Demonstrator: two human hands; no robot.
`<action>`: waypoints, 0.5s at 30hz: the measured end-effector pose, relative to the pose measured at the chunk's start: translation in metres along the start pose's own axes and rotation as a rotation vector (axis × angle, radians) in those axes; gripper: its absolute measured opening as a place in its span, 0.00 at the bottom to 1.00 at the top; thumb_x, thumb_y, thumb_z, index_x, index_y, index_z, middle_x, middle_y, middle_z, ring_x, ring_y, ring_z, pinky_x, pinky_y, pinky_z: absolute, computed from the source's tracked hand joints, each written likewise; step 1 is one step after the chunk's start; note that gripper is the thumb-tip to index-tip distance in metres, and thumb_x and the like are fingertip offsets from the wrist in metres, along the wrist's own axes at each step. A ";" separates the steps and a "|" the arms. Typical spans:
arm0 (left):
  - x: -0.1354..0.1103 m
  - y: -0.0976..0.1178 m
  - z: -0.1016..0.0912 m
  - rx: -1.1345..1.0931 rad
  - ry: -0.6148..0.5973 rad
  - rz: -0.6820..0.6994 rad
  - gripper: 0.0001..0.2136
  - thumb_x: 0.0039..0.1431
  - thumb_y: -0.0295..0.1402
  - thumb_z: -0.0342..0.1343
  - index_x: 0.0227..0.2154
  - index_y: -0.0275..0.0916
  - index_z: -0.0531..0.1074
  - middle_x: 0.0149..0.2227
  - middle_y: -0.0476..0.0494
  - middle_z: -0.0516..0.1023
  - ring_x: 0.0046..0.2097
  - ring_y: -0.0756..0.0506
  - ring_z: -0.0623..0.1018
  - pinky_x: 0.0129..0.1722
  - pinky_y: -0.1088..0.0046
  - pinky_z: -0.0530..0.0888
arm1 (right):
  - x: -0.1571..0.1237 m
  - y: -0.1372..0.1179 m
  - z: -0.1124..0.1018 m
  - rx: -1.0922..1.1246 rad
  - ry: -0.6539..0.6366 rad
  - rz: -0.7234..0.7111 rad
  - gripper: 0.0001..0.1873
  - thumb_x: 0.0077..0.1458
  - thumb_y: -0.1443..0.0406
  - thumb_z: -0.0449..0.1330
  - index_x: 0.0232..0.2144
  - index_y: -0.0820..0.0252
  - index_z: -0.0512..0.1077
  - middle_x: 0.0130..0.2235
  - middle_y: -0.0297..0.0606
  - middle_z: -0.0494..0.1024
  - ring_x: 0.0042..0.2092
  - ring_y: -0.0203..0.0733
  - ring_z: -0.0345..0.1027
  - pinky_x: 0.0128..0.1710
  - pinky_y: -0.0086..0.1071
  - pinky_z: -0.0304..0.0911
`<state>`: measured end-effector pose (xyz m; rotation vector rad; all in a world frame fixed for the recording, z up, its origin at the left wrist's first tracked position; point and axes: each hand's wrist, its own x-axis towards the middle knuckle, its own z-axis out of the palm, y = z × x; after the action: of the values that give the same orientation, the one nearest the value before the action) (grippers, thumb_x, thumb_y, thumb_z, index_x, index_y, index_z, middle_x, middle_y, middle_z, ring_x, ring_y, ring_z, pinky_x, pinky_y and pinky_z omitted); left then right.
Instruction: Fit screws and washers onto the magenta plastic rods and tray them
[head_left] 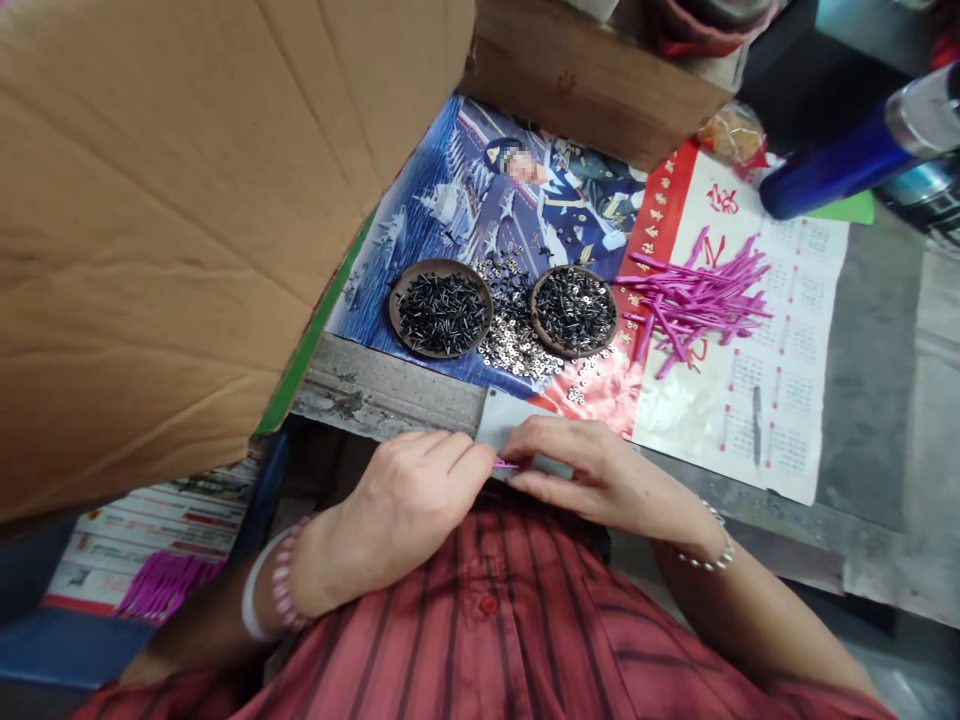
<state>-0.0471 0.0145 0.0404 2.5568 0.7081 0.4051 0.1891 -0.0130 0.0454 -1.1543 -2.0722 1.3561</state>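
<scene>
At the near edge of the table (870,380), left hand (409,510) and right hand (600,475) are clamped together on one pink strip (506,464); loose stock lies heaped beyond.

Fingertips of both hands meet at the strip, which sits just above a pale plate (510,420), its far end hidden by the fingers. Toward the far edge, two round dishes (395,305) hold full heaps of black screws (442,312), with silver washers (514,345) spilled between them on a printed poster (420,190). More pink strips (694,300) lie in a loose heap on a calendar (757,440) to the right. No finished pieces can be identified in view; most stock appears unused.
</scene>
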 end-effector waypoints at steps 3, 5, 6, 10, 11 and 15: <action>-0.001 0.000 0.000 -0.023 0.022 0.001 0.09 0.71 0.26 0.49 0.36 0.35 0.73 0.29 0.46 0.76 0.31 0.44 0.77 0.33 0.66 0.70 | -0.003 0.004 0.009 0.110 0.134 0.044 0.05 0.66 0.64 0.62 0.41 0.59 0.75 0.37 0.36 0.81 0.39 0.38 0.74 0.40 0.28 0.68; 0.000 0.001 0.000 -0.027 0.036 0.006 0.09 0.71 0.26 0.48 0.37 0.35 0.73 0.30 0.45 0.77 0.31 0.44 0.78 0.34 0.67 0.71 | -0.005 0.006 0.014 0.166 0.208 0.056 0.06 0.65 0.62 0.63 0.38 0.59 0.76 0.35 0.36 0.80 0.36 0.37 0.74 0.38 0.28 0.68; 0.001 0.002 -0.001 -0.026 0.047 0.009 0.09 0.72 0.26 0.48 0.38 0.35 0.73 0.30 0.45 0.78 0.32 0.44 0.79 0.35 0.67 0.72 | -0.006 0.007 0.016 0.187 0.234 0.060 0.07 0.65 0.61 0.63 0.38 0.59 0.76 0.35 0.36 0.80 0.36 0.37 0.73 0.38 0.28 0.68; 0.006 0.008 0.000 0.034 0.106 0.047 0.10 0.73 0.26 0.45 0.46 0.33 0.72 0.36 0.40 0.82 0.35 0.44 0.81 0.36 0.68 0.74 | -0.008 0.008 0.022 0.239 0.302 0.084 0.08 0.65 0.61 0.63 0.35 0.60 0.76 0.33 0.35 0.79 0.34 0.36 0.71 0.36 0.28 0.68; 0.007 0.010 0.001 0.059 0.115 0.066 0.11 0.73 0.26 0.43 0.47 0.32 0.72 0.37 0.38 0.82 0.35 0.44 0.82 0.35 0.68 0.75 | -0.009 0.007 0.024 0.247 0.311 0.101 0.09 0.64 0.60 0.63 0.34 0.60 0.76 0.32 0.35 0.79 0.33 0.36 0.71 0.36 0.28 0.68; 0.007 0.012 0.013 0.065 0.132 0.157 0.12 0.72 0.24 0.43 0.48 0.30 0.71 0.37 0.36 0.83 0.35 0.42 0.83 0.34 0.67 0.76 | -0.017 0.008 0.030 0.336 0.315 0.189 0.12 0.63 0.58 0.63 0.32 0.60 0.75 0.30 0.35 0.78 0.32 0.36 0.70 0.34 0.29 0.68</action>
<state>-0.0312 0.0049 0.0366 2.6756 0.5758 0.6175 0.1812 -0.0414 0.0265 -1.3360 -1.4824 1.4326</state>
